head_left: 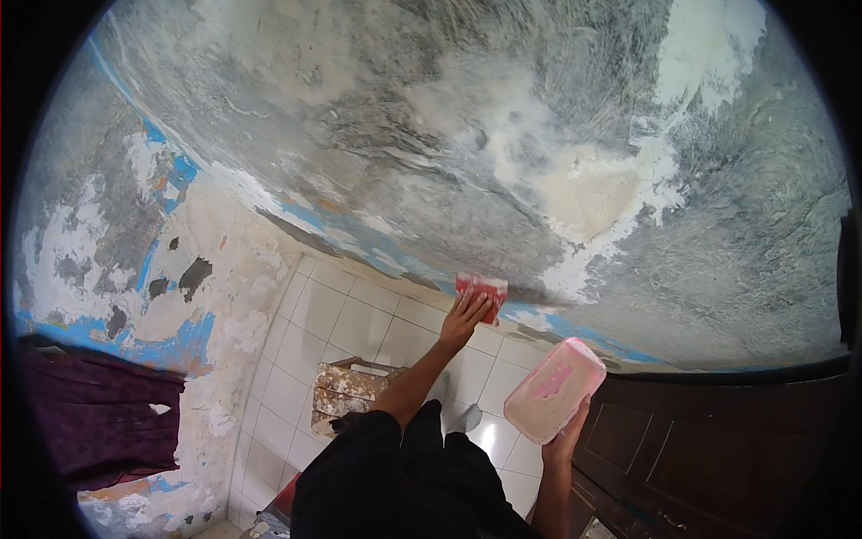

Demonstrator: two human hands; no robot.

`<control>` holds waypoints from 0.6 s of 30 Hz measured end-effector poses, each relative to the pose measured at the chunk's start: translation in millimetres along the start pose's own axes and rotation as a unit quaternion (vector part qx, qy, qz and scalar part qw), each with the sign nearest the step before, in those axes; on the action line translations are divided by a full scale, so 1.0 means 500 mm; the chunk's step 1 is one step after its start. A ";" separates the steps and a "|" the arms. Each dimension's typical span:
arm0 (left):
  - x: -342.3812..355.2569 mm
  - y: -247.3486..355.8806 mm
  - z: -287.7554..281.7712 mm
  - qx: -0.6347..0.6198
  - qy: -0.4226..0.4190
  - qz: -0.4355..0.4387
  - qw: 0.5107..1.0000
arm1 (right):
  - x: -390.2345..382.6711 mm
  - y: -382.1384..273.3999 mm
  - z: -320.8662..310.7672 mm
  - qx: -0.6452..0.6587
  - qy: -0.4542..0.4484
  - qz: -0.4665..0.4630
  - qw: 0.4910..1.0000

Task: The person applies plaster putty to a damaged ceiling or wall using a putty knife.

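My left hand reaches up and forward, fingers spread over a flat red putty spreader. Whitish paste coats the spreader's far edge, which lies against the lower part of a rough grey wall. Lower and to the right, my right hand supports a pink plastic tub by its near right side. Pale filler paste covers the tub's inside, with a bare pink patch in the middle. White filler patches streak the wall just right of the spreader.
A paint-spattered wooden stool stands on the white tiled floor, left of my legs. To the right is a dark brown panelled wooden piece. A purple cloth hangs on the peeling left wall.
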State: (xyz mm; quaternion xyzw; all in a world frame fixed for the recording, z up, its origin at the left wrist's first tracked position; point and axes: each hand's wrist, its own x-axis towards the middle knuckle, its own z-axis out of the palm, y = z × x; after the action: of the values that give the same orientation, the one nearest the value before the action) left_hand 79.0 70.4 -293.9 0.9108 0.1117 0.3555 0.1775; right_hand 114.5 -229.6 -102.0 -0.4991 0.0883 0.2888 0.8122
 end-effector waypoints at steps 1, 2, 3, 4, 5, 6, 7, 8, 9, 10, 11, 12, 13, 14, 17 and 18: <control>-0.022 0.010 -0.020 -0.015 -0.054 -0.013 0.998 | -0.007 -0.001 0.007 0.000 0.001 -0.001 1.000; -0.039 0.006 -0.039 -0.013 -0.050 -0.013 0.999 | -0.010 -0.004 0.020 0.003 -0.003 0.000 1.000; -0.053 0.002 -0.055 -0.002 -0.019 -0.022 1.000 | -0.011 -0.005 0.030 0.007 -0.005 0.001 1.000; -0.059 -0.005 -0.069 0.011 0.011 -0.030 0.999 | -0.010 -0.005 0.040 0.007 -0.010 0.002 1.000; -0.042 -0.008 -0.084 0.009 0.010 -0.030 0.999 | -0.012 -0.003 0.043 0.000 -0.014 0.002 1.000; -0.015 -0.020 -0.093 0.027 0.092 -0.010 0.995 | -0.014 -0.001 0.046 -0.008 -0.017 0.001 1.000; 0.020 -0.033 -0.106 0.044 0.174 0.010 0.984 | -0.014 0.004 0.048 -0.009 -0.014 0.000 1.000; 0.057 -0.043 -0.110 0.036 0.226 0.026 0.973 | -0.011 0.009 0.052 -0.015 -0.020 0.000 1.000; 0.091 -0.052 -0.112 0.031 0.226 0.026 0.973 | -0.006 0.014 0.054 -0.022 -0.023 -0.001 1.000; 0.113 -0.065 -0.113 0.068 0.194 0.030 0.978 | -0.002 0.022 0.058 -0.024 -0.021 -0.002 0.999; 0.129 -0.072 -0.110 0.102 0.161 0.034 0.981 | 0.003 0.029 0.062 -0.032 -0.018 -0.005 0.999; 0.131 -0.082 -0.087 0.108 0.115 0.025 0.987 | 0.006 0.034 0.064 -0.039 -0.013 -0.008 0.999; 0.113 -0.108 -0.069 0.112 0.116 0.022 0.987 | 0.006 0.041 0.080 -0.041 -0.017 -0.005 0.999; 0.090 -0.138 -0.053 0.118 0.112 0.034 0.986 | 0.007 0.049 0.102 -0.050 -0.024 -0.005 0.998; 0.026 -0.139 -0.028 0.075 0.073 0.028 0.994 | 0.012 0.060 0.127 -0.058 -0.021 -0.010 0.998; 0.003 -0.128 -0.032 0.038 0.040 0.005 0.998 | 0.009 0.064 0.127 -0.055 -0.023 -0.012 0.998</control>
State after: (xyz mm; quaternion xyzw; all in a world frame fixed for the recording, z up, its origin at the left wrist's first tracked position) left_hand 64.2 133.0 -308.0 0.9024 0.1277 0.3883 0.1361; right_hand 91.1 -162.3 -97.3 -0.5370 0.0479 0.2946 0.7890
